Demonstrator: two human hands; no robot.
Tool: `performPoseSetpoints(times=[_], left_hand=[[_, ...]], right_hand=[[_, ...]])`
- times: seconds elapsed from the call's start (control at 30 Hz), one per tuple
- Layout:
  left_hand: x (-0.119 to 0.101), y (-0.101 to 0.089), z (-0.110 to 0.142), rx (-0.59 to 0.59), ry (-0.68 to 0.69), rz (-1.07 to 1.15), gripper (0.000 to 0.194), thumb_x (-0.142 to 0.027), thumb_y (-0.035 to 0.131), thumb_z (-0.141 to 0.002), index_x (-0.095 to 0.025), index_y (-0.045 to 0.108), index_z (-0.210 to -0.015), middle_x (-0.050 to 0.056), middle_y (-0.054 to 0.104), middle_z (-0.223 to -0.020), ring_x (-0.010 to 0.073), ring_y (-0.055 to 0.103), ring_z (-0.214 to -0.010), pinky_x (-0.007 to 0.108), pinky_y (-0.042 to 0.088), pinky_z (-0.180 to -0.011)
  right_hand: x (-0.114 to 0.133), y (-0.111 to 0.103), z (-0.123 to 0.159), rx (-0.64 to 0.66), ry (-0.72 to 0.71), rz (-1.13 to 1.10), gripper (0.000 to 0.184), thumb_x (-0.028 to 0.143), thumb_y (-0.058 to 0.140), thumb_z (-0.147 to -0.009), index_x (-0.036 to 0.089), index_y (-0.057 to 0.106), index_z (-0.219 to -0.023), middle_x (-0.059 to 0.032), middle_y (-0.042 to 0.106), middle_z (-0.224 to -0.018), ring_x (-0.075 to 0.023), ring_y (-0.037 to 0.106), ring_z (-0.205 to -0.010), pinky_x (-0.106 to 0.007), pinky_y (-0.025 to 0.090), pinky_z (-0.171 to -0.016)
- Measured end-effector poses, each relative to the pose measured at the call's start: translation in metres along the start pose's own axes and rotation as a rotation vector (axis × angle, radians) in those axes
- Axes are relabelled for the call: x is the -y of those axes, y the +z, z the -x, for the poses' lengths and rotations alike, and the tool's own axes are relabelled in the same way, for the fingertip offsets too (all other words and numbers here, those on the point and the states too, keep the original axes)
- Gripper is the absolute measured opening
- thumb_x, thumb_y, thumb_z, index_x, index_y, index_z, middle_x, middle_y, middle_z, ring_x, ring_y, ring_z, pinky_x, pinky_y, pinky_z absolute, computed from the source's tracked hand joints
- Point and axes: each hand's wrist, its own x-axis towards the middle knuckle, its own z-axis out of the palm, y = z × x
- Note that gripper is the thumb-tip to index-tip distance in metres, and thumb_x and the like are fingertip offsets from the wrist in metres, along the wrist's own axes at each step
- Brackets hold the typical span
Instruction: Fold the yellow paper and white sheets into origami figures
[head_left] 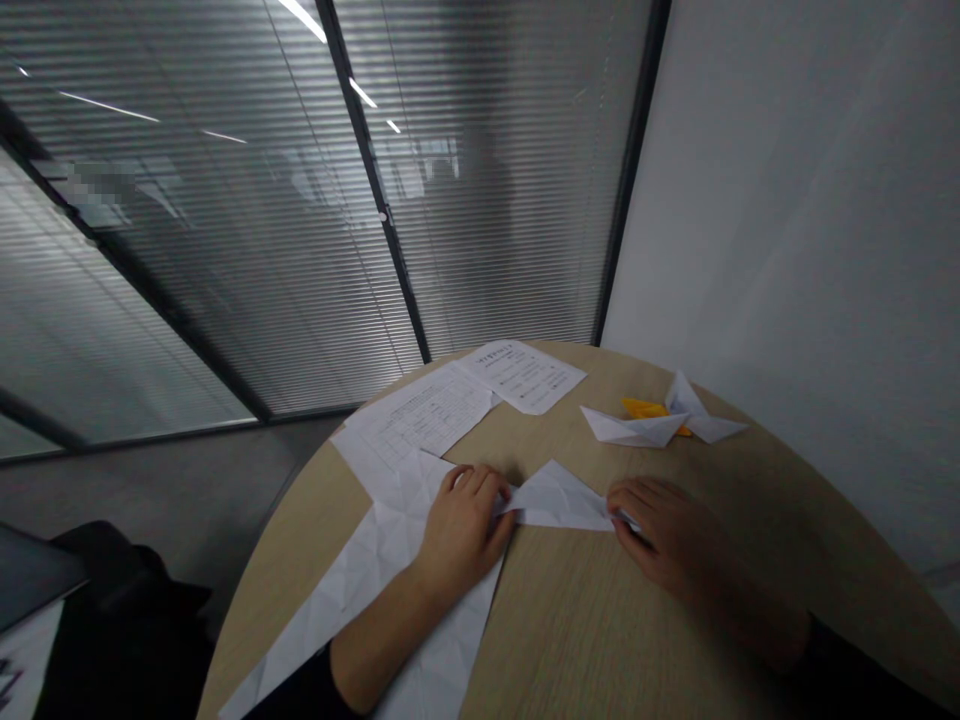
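Note:
A white folded paper (559, 500), shaped like a triangle with a band along its lower edge, lies between my hands on the table. My left hand (469, 515) pinches its left corner, fingers closed, with the wrist over creased white sheets. At the right corner, my right hand (660, 530) grips the paper between thumb and fingers. Beyond the right hand rest a white paper boat (637, 428), another white folded paper piece (701, 412) and a yellow folded paper (643, 408) partly hidden between them.
Creased white sheets (367, 580) spread under my left forearm. Printed pages (521, 372) lie near the far edge of the round wooden table (555, 620). A glass partition with blinds (510, 200) and a white wall (795, 200) stand behind. A dark chair (112, 580) is at left.

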Motion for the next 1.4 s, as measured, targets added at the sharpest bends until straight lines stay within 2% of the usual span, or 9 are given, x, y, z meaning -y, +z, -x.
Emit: performPoseSetpoints(times=[0.23, 0.53, 0.73, 0.93, 1.17, 1.3, 1.4], left_hand=[[0.000, -0.001, 0.001, -0.006, 0.005, 0.031, 0.011, -0.018, 0.063, -0.106, -0.027, 0.057, -0.109, 0.006, 0.078, -0.108, 0.0292, 0.077, -0.104, 0.059, 0.058, -0.113], [0.003, 0.000, 0.001, -0.021, 0.011, 0.036, 0.015, -0.018, 0.064, -0.105, -0.028, 0.056, -0.111, 0.005, 0.080, -0.110, 0.0289, 0.078, -0.105, 0.058, 0.057, -0.114], [0.001, -0.001, 0.000, -0.039, 0.009, -0.033, 0.014, -0.018, 0.065, -0.104, -0.027, 0.055, -0.104, 0.005, 0.078, -0.103, 0.0301, 0.075, -0.099, 0.058, 0.058, -0.110], [0.003, 0.000, 0.001, -0.028, 0.021, -0.037, 0.012, -0.018, 0.064, -0.105, -0.026, 0.056, -0.104, 0.005, 0.076, -0.098, 0.0287, 0.074, -0.093, 0.056, 0.059, -0.106], [0.004, 0.000, 0.001, -0.060, 0.028, -0.014, 0.006, -0.024, 0.062, -0.111, -0.027, 0.058, -0.107, 0.005, 0.077, -0.098, 0.0284, 0.076, -0.094, 0.055, 0.059, -0.105], [0.002, -0.001, 0.000, -0.055, 0.044, -0.003, 0.006, -0.025, 0.063, -0.112, -0.026, 0.060, -0.107, 0.006, 0.079, -0.102, 0.0291, 0.077, -0.097, 0.055, 0.059, -0.106], [0.001, -0.001, 0.000, -0.043, 0.059, -0.016, 0.006, -0.024, 0.063, -0.112, -0.026, 0.061, -0.107, 0.006, 0.079, -0.103, 0.0295, 0.078, -0.098, 0.055, 0.059, -0.107]], right_hand=[[0.002, -0.006, -0.002, 0.030, 0.024, -0.018, 0.018, 0.012, 0.066, -0.101, 0.028, 0.071, -0.110, -0.0097, 0.084, -0.113, -0.0330, 0.081, -0.103, -0.049, 0.064, -0.092], [-0.009, -0.002, 0.000, -0.053, 0.021, -0.027, 0.020, 0.011, 0.059, -0.105, 0.026, 0.071, -0.108, -0.0093, 0.085, -0.109, -0.0302, 0.081, -0.101, -0.046, 0.062, -0.093], [-0.011, -0.001, 0.001, -0.079, 0.020, -0.047, 0.018, 0.014, 0.060, -0.107, 0.029, 0.069, -0.110, -0.0087, 0.085, -0.105, -0.0304, 0.082, -0.095, -0.047, 0.064, -0.090], [-0.008, -0.001, 0.001, -0.073, 0.039, -0.061, 0.016, 0.015, 0.059, -0.108, 0.027, 0.068, -0.112, -0.0078, 0.084, -0.106, -0.0300, 0.082, -0.096, -0.047, 0.063, -0.091], [-0.004, -0.003, -0.001, -0.056, 0.021, -0.060, 0.025, 0.014, 0.065, -0.101, 0.027, 0.072, -0.120, -0.0082, 0.086, -0.113, -0.0312, 0.083, -0.102, -0.048, 0.064, -0.093], [0.002, -0.004, -0.006, -0.068, -0.006, -0.031, 0.023, 0.016, 0.069, -0.102, 0.026, 0.073, -0.122, -0.0107, 0.087, -0.124, -0.0329, 0.082, -0.111, -0.050, 0.063, -0.098], [0.007, -0.004, -0.010, -0.056, -0.027, -0.014, 0.020, 0.017, 0.070, -0.104, 0.024, 0.075, -0.123, -0.0109, 0.087, -0.123, -0.0329, 0.082, -0.110, -0.050, 0.063, -0.096]])
